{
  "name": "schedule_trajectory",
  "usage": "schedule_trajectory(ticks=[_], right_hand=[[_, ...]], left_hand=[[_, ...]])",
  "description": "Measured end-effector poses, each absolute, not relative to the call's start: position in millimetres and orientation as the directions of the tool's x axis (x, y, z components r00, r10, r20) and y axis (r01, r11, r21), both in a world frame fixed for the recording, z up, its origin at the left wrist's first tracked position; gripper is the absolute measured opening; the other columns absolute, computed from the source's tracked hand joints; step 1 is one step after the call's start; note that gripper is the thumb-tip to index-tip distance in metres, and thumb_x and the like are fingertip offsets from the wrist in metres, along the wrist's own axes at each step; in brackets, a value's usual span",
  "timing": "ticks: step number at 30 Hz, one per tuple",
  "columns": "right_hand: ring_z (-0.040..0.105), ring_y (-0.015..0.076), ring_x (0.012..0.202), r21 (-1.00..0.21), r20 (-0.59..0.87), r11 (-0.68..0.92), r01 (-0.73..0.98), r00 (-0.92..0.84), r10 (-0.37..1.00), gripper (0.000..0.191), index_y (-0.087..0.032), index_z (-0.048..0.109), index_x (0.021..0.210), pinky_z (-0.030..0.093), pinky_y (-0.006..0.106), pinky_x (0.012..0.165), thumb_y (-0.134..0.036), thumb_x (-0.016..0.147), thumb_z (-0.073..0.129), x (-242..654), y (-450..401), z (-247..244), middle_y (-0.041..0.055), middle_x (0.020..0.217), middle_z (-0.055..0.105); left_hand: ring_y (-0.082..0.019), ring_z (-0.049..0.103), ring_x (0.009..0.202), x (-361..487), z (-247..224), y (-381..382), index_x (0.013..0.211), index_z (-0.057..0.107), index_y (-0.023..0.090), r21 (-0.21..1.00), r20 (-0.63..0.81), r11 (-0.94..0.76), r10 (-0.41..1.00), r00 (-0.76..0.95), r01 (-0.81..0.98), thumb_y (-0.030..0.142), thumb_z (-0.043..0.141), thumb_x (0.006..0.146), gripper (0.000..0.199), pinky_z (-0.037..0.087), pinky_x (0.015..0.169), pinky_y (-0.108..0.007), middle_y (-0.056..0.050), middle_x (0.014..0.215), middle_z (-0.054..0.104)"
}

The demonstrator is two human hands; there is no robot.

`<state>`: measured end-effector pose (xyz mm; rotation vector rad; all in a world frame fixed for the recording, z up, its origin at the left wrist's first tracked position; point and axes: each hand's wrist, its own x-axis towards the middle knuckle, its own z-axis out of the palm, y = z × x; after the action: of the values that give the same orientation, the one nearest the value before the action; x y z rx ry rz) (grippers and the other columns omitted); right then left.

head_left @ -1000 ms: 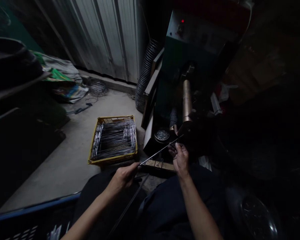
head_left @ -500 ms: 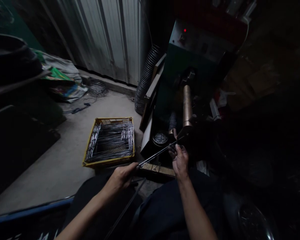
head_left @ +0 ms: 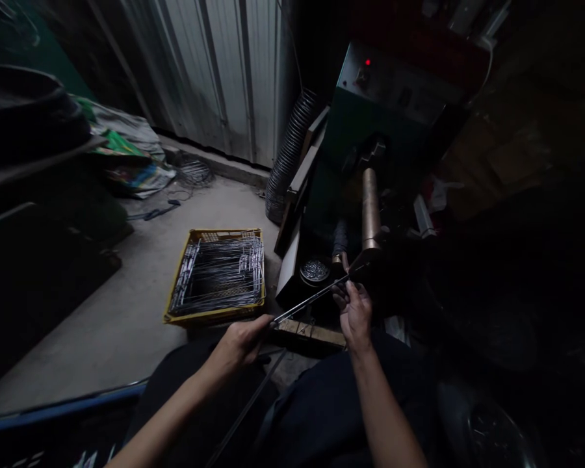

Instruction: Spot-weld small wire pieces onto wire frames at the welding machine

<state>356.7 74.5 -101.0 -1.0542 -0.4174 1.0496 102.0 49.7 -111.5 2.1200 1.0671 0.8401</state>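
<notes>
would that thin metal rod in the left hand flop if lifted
Probably stiff: the thin metal rod runs straight out of the left hand with no visible sag. Being slender, it's likely light and may roll if set down.

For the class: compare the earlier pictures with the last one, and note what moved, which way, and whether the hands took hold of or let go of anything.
Very little moved. The whole view drifted slightly, so the control panel sits a little lower and further right in the frame. Nothing was taken or let go: the left hand still grips the metal rod, and the right hand stays open beside it. The yellow crate of bent wire stayed as it was.
</notes>
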Motion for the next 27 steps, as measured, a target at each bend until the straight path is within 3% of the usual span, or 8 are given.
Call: schedule_trajectory(ticks=[11,18,24,27], right_hand=[[0.071,0.0173,0.072,-0.857,-0.204,0.068,-0.511,0.458,0.865,0.032,-0.019,0.059,0.086,0.057,0.022,0.058,-0.035,0.069,0.081,356.7,75.6,-96.5,0.0029,0.081,0.072],[0.058,0.0097,0.057,-0.98,-0.027,0.09,-0.176,0.569,0.822,0.031,-0.017,0.062,0.08,0.048,0.019,0.052,-0.043,0.074,0.077,382.2,79.1,-104.7,-0.0023,0.067,0.063],[0.051,0.0073,0.053,-0.984,-0.011,0.091,-0.156,0.555,0.832,0.034,-0.016,0.061,0.08,0.042,0.017,0.05,-0.046,0.076,0.075,394.3,86.8,-108.7,-0.0037,0.064,0.059],[0.052,0.0079,0.053,-0.983,-0.028,0.08,-0.168,0.56,0.828,0.035,-0.016,0.06,0.08,0.042,0.018,0.049,-0.047,0.075,0.076,392.6,89.1,-107.5,-0.0035,0.063,0.059]], left_hand=[[-0.01,0.048,0.053,107.0,-85.7,50.3,0.079,0.058,0.018,0.757,0.191,-0.445,0.851,0.49,0.478,0.028,0.039,0.096,0.027,0.036,0.054,-0.02,0.002,0.061,0.055],[-0.01,0.041,0.052,120.5,-100.8,64.7,0.076,0.053,0.018,0.777,0.205,-0.445,0.848,0.489,0.446,0.029,0.04,0.093,0.023,0.031,0.053,-0.021,0.004,0.058,0.048],[-0.009,0.034,0.049,129.8,-90.6,76.0,0.068,0.044,0.019,0.765,0.234,-0.467,0.843,0.484,0.443,0.03,0.041,0.092,0.027,0.026,0.05,-0.021,0.006,0.054,0.037],[-0.009,0.035,0.049,128.7,-85.0,79.0,0.07,0.048,0.019,0.759,0.238,-0.473,0.841,0.485,0.447,0.03,0.041,0.092,0.026,0.028,0.05,-0.02,0.006,0.055,0.041]])
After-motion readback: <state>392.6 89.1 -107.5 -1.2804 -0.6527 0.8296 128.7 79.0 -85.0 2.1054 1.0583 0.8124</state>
